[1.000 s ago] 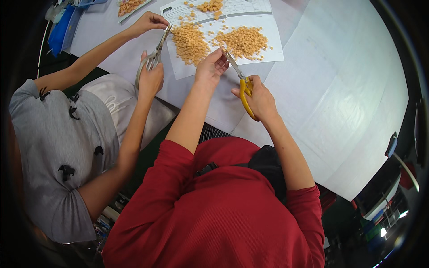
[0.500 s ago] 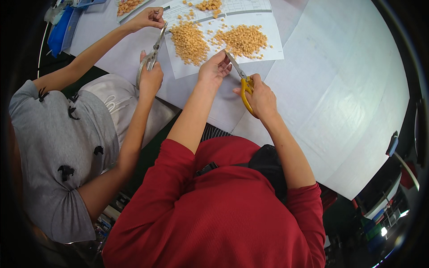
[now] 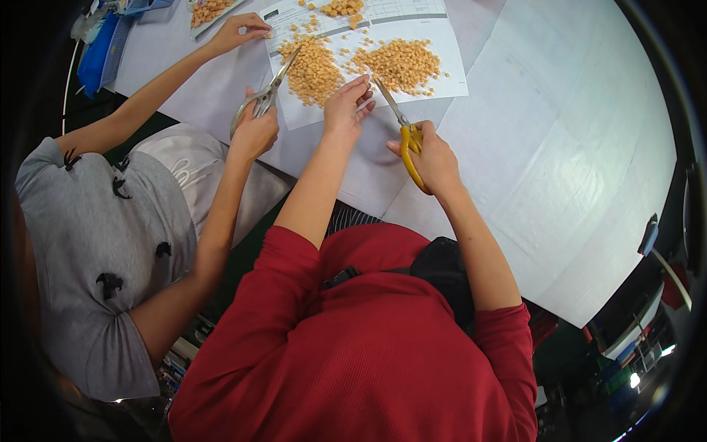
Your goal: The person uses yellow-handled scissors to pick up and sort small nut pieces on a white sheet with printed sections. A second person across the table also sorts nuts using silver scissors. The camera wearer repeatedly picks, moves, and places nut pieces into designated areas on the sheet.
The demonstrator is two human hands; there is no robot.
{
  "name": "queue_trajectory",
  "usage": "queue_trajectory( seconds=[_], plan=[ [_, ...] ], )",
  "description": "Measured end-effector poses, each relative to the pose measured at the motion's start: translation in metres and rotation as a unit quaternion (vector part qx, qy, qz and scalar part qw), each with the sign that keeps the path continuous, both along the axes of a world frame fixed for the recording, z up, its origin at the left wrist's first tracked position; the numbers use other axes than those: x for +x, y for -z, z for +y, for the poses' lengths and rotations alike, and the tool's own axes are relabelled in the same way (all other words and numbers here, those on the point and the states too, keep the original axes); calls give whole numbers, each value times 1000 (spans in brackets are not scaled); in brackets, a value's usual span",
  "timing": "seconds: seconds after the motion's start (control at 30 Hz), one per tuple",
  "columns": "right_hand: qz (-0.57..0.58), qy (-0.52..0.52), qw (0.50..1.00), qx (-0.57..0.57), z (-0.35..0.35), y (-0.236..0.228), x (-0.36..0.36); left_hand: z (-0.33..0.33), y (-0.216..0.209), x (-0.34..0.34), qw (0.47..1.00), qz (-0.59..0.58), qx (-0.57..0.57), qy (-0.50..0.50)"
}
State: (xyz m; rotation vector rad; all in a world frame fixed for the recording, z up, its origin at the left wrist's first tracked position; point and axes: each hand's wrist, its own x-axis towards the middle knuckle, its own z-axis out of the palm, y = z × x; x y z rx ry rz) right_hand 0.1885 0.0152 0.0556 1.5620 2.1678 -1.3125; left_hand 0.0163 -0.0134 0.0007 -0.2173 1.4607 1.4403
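Observation:
My right hand [image 3: 434,158] grips yellow-handled scissors [image 3: 403,136], whose blades point up-left toward two heaps of small orange cut pieces [image 3: 401,65] on a white printed sheet [image 3: 449,51]. My left hand [image 3: 350,107] rests at the sheet's lower edge. Its fingertips are pinched close to the blade tips, and whatever they hold is too small to make out. Both red sleeves are pushed up to the elbows.
On my left a person in a grey shirt holds silver scissors [image 3: 265,96] in one hand and touches the sheet's top corner with the other hand [image 3: 239,29]. A white-covered table [image 3: 574,169] stretches right. Blue items [image 3: 99,51] lie at far left.
My hands have stayed at the sheet's edge, shifting only slightly. The neighbour's scissors have tilted a little toward the left heap.

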Motion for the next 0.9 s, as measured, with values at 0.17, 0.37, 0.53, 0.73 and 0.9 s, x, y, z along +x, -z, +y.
queue_trajectory(
  seconds=[0.17,0.37,0.53,0.73,0.9],
  plan=[
    [8,-12,1000,-13,-1,-5,0,-1,-2,-10,992,76,16,96],
    [12,-17,1000,5,3,-6,0,2,-2,-18,964,198,32,172],
    [-1,42,999,24,14,-6,1,12,0,-20,862,445,-27,243],
    [-2,92,996,11,23,-6,8,27,19,-7,730,606,-39,314],
    [1,109,994,13,22,0,13,35,14,5,652,674,-78,338]
  ],
)
